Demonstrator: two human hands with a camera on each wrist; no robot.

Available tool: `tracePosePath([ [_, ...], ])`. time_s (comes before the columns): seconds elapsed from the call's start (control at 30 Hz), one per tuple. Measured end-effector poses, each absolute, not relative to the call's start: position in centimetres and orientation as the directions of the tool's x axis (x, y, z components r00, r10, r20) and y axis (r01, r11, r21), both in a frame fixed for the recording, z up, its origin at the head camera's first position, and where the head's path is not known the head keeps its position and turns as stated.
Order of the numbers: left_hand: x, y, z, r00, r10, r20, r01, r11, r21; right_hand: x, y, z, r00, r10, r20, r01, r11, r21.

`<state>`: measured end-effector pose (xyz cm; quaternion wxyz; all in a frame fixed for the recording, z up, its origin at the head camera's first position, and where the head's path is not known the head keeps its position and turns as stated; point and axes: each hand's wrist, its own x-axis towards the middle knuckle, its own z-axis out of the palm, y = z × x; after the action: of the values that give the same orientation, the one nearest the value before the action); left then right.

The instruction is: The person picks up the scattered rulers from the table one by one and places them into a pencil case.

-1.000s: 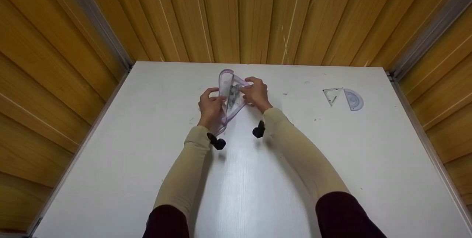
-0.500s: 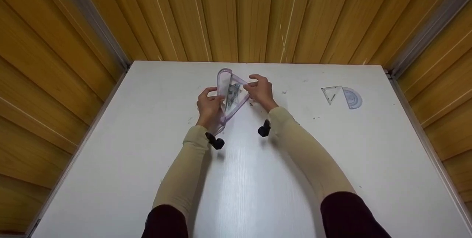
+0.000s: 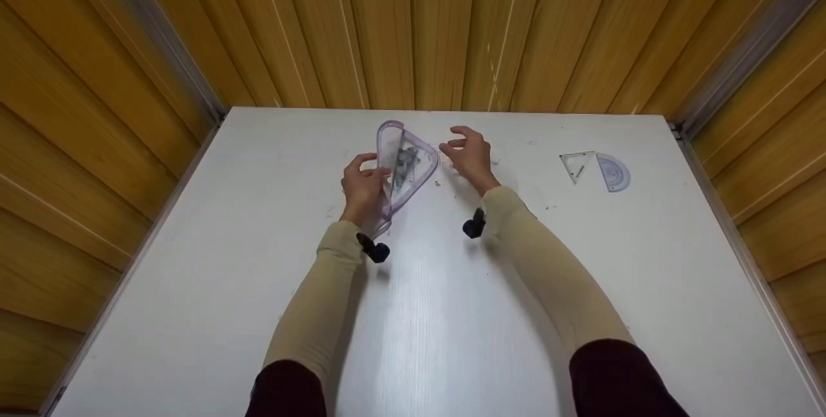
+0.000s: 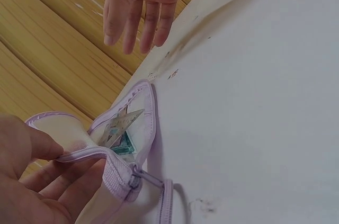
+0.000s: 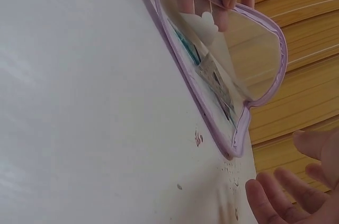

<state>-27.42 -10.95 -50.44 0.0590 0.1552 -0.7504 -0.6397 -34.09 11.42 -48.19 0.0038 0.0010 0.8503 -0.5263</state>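
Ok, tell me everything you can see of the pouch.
The pouch is see-through, plastic-looking, edged in lilac zipper tape with a slider at one end. It is unzipped and gaping, its lower side on the white table. Clear and green flat pieces lie inside. The left hand pinches its raised edge.

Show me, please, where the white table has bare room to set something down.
The table is bare left of the left sleeve, between it and the right sleeve, and right of that, this side of the set square and protractor. Crowded: around the zippered pouch, left hand and right hand.
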Motion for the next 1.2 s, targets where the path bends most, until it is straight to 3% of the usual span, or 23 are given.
tracePosePath([
  [1.2,-27.3,-11.0,-50.1,-0.945,-0.31,-0.101,-0.153,0.146,0.977,-34.8,17.2,-47.8,-0.997,0.074,0.029,0.01,0.475,-0.88],
])
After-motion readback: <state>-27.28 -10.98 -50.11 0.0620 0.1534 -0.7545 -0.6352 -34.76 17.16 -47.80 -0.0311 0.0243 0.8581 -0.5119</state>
